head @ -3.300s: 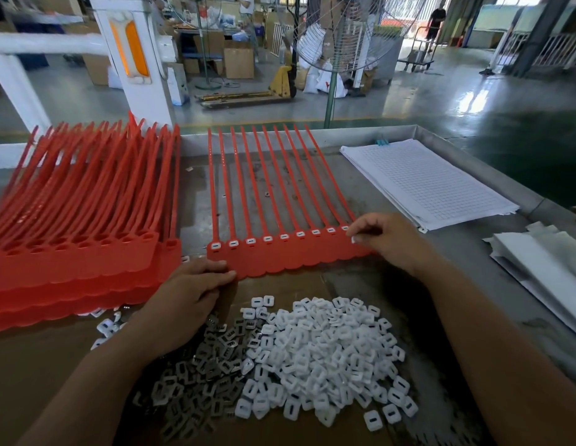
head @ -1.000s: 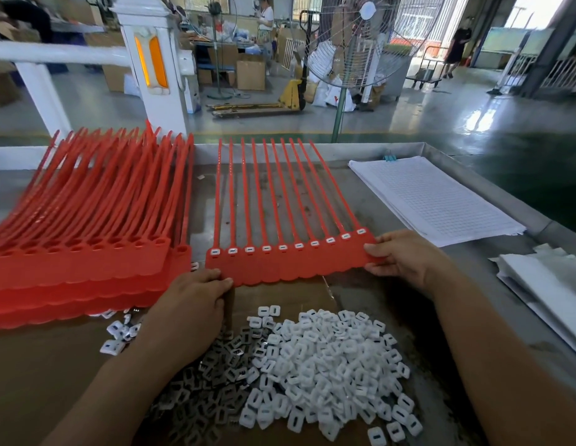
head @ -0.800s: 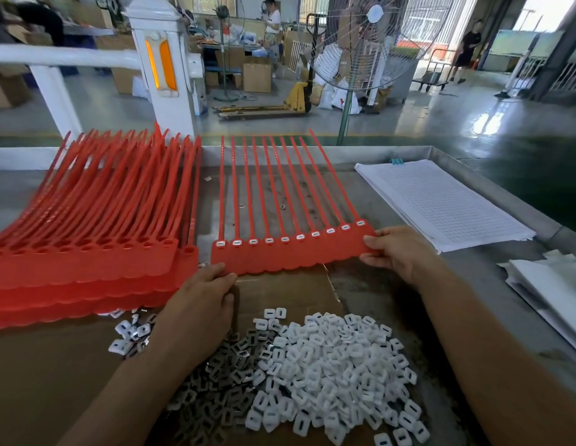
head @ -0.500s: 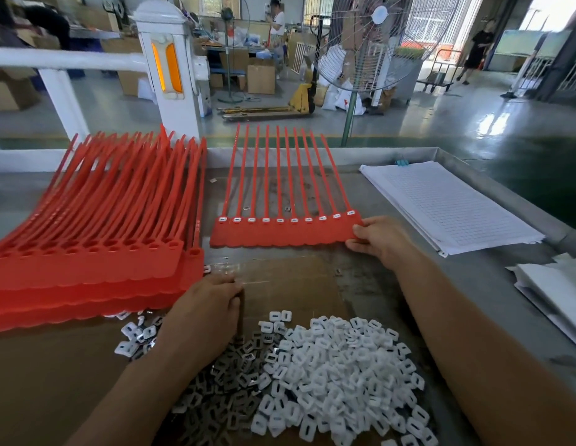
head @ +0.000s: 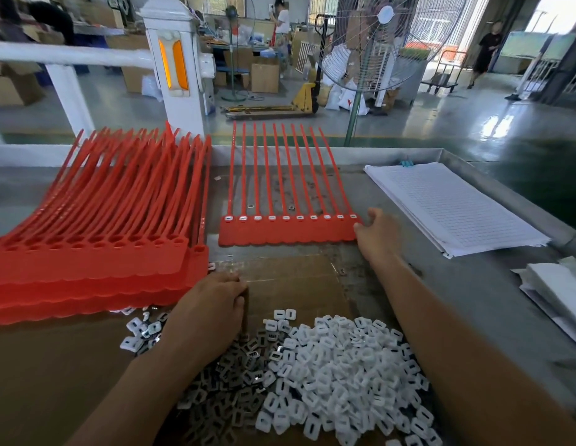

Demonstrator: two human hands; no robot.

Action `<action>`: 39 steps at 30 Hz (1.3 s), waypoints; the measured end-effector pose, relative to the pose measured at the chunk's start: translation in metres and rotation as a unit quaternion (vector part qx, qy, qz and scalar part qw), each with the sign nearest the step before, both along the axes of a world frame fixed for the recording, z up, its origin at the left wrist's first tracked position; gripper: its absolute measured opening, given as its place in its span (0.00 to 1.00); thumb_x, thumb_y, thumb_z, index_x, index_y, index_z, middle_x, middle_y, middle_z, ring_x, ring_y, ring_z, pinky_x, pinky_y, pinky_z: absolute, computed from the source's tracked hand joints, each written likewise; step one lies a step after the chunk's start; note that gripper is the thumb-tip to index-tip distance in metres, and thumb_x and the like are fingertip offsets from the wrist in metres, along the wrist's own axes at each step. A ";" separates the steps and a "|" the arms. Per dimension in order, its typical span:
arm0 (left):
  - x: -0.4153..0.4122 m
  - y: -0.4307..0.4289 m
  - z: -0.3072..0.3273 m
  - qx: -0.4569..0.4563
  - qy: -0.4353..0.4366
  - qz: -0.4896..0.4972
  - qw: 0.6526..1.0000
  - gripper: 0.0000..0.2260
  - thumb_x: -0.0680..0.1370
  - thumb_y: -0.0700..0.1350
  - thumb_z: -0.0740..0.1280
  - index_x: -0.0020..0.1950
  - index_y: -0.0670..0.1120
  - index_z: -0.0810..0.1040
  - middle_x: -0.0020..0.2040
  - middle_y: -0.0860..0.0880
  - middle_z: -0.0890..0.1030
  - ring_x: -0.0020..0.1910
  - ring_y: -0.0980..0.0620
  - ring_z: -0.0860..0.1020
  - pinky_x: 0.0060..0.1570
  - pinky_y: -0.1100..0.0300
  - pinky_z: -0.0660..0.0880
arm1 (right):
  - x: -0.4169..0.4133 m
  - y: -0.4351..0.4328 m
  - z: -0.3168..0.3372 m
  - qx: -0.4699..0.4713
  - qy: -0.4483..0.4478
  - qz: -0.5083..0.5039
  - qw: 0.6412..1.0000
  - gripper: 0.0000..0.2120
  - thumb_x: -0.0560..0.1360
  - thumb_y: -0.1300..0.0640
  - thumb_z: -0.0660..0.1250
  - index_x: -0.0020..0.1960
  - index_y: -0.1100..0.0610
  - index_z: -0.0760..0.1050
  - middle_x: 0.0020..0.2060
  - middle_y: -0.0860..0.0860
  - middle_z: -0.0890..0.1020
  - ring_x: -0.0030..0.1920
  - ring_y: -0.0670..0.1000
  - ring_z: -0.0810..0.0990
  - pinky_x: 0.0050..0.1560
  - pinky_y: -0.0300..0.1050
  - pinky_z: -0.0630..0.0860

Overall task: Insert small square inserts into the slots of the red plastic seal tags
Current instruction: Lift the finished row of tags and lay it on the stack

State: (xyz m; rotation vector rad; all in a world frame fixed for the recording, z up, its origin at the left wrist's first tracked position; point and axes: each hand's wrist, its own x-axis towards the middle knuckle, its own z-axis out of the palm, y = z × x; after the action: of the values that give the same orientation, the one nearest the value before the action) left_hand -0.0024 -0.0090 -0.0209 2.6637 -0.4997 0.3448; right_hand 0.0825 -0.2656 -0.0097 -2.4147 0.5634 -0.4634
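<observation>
A strip of red seal tags (head: 286, 233) lies flat on the metal table, its straps pointing away from me. Each slot along its head row holds a white insert. My right hand (head: 378, 235) holds the strip's right end, fingers curled against the edge and thumb raised. A heap of white square inserts (head: 338, 365) covers the brown cardboard (head: 296, 284) in front of me. My left hand (head: 212, 313) rests knuckles-up on the cardboard at the heap's left edge. Its fingers are curled under, and what they hold is hidden.
A thick stack of red tag strips (head: 87, 252) fills the left of the table. A pad of printed paper (head: 447, 204) lies at the right, with white sheets (head: 557, 291) nearer me. Two loose inserts (head: 250, 206) lie under the straps. The raised table rim (head: 505, 201) runs along the right.
The filled strip has slid away from me and straightened, moved by my right hand at its right end. My left hand has come off the strip and now rests on the cardboard.
</observation>
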 end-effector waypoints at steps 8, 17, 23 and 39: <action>-0.001 0.004 -0.002 0.001 -0.012 -0.009 1.000 0.12 0.78 0.44 0.58 0.55 0.47 0.80 0.57 0.52 0.77 0.54 0.56 0.74 0.45 0.71 0.62 | -0.033 0.104 0.036 -0.017 0.061 0.377 0.924 0.09 0.76 0.59 0.63 0.52 0.59 0.80 0.51 0.51 0.82 0.40 0.39 0.74 0.40 0.28 0.66; 0.000 0.000 0.001 0.023 0.022 0.029 0.999 0.14 0.78 0.45 0.57 0.62 0.48 0.73 0.61 0.49 0.75 0.59 0.53 0.72 0.48 0.65 0.64 | -0.024 0.193 0.037 0.001 0.201 0.389 0.899 0.28 0.73 0.39 0.64 0.56 0.64 0.73 0.55 0.58 0.77 0.55 0.58 0.76 0.48 0.47 0.71; -0.005 0.002 0.000 0.098 0.030 0.067 0.993 0.14 0.78 0.45 0.56 0.59 0.42 0.74 0.57 0.45 0.77 0.56 0.47 0.74 0.51 0.61 0.68 | -0.018 0.215 0.034 0.059 0.219 0.379 0.897 0.27 0.68 0.42 0.71 0.53 0.64 0.72 0.45 0.56 0.73 0.45 0.54 0.71 0.40 0.47 0.68; 0.007 0.011 0.018 -0.640 0.285 0.048 0.712 0.10 0.61 0.43 0.74 0.41 0.45 0.81 0.40 0.46 0.83 0.36 0.51 0.82 0.42 0.52 0.79 | -0.036 0.115 0.075 0.478 0.000 0.352 0.805 0.09 0.74 0.71 0.62 0.45 0.57 0.70 0.44 0.52 0.77 0.37 0.49 0.80 0.29 0.38 0.78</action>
State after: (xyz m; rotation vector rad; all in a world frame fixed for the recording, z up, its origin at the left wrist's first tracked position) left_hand 0.0043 0.0024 -0.0026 1.2728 0.1193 -0.1281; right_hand 0.0460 -0.1505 0.0658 -1.4530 -0.1442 0.1486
